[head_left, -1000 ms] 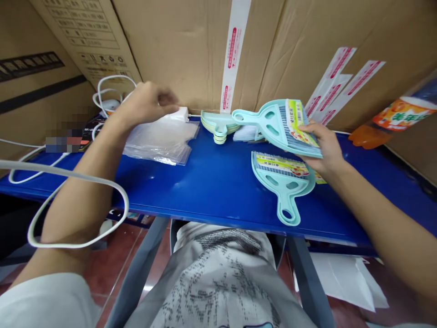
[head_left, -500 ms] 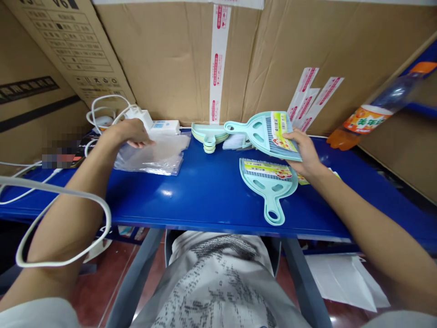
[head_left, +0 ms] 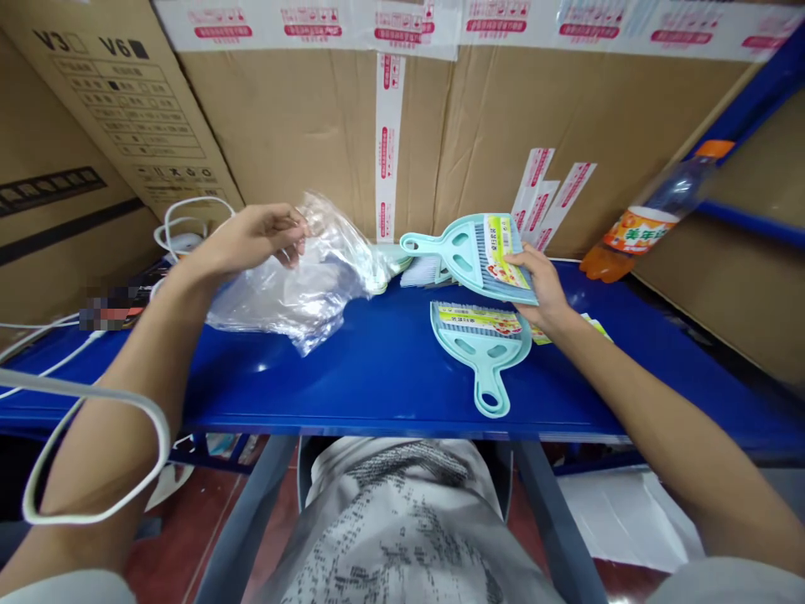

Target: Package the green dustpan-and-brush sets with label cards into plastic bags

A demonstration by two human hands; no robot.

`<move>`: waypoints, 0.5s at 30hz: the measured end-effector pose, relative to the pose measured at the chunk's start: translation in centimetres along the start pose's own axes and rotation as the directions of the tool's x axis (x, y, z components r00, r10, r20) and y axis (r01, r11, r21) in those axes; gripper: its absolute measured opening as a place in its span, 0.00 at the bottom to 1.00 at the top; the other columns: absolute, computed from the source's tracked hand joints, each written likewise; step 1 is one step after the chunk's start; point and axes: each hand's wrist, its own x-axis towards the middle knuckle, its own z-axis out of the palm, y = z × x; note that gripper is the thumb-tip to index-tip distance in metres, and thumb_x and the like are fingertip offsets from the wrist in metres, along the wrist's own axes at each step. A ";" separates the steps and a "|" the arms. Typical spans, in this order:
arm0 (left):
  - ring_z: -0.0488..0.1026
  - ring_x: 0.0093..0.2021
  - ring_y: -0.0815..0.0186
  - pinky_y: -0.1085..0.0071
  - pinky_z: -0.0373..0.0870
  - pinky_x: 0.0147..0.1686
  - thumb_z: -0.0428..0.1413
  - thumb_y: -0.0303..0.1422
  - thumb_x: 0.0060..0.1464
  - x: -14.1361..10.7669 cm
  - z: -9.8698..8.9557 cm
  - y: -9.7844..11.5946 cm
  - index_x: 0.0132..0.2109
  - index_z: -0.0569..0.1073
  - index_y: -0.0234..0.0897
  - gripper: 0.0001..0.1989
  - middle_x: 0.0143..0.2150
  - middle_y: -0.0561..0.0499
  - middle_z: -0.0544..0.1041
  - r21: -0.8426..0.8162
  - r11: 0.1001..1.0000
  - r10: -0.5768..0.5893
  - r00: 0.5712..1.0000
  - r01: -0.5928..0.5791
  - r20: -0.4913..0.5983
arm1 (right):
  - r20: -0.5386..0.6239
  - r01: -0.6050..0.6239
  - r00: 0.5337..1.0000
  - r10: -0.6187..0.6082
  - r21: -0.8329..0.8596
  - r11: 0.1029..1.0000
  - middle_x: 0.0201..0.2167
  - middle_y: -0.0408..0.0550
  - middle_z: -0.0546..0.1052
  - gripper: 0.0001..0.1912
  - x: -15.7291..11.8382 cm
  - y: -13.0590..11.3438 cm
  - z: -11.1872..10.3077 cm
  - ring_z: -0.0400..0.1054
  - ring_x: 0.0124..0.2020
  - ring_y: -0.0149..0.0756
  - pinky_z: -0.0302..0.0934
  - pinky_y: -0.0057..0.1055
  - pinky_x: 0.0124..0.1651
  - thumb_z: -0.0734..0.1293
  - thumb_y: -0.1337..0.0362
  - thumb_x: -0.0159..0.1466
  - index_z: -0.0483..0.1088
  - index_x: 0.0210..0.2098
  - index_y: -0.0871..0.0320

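closest, a loop of white cable [head_left: 88,518] hangs across the left forearm, and grey patterned clothing [head_left: 408,537] fills the lap beneath the edge of a blue table [head_left: 377,390]. on the tabletop, right of centre, lies a light-blue dustpan [head_left: 483,354] with its handle toward the person and a labelled brush resting in it. just beyond, the right hand [head_left: 544,289] is clamped on the wide end of a second dustpan [head_left: 448,252], raised over the table, handle pointing left, a brush and its printed label [head_left: 501,252] under the thumb. yellow-green cards [head_left: 594,327] lie by the right wrist. to the left, the left hand [head_left: 277,235] has its fingertips together on a clear plastic bag [head_left: 336,239], lifted above other bags [head_left: 277,306] lying flat. behind the bag sit partly hidden pale-green pans [head_left: 395,258], beside a white-bristled brush [head_left: 421,271]. an orange-capped bottle [head_left: 641,228] leans at the right, before taped cardboard [head_left: 302,126].
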 end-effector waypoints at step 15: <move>0.79 0.27 0.69 0.74 0.72 0.30 0.65 0.37 0.70 -2.2 11.1 6.0 0.40 0.83 0.37 0.10 0.32 0.49 0.85 -0.069 0.861 0.507 0.846 -0.503 0.167 | 0.315 -0.122 0.943 0.109 0.024 0.992 0.38 0.44 0.86 0.27 -1.1 0.6 0.4 0.79 0.30 0.39 0.75 0.32 0.30 0.81 0.61 0.49 0.71 0.46 0.53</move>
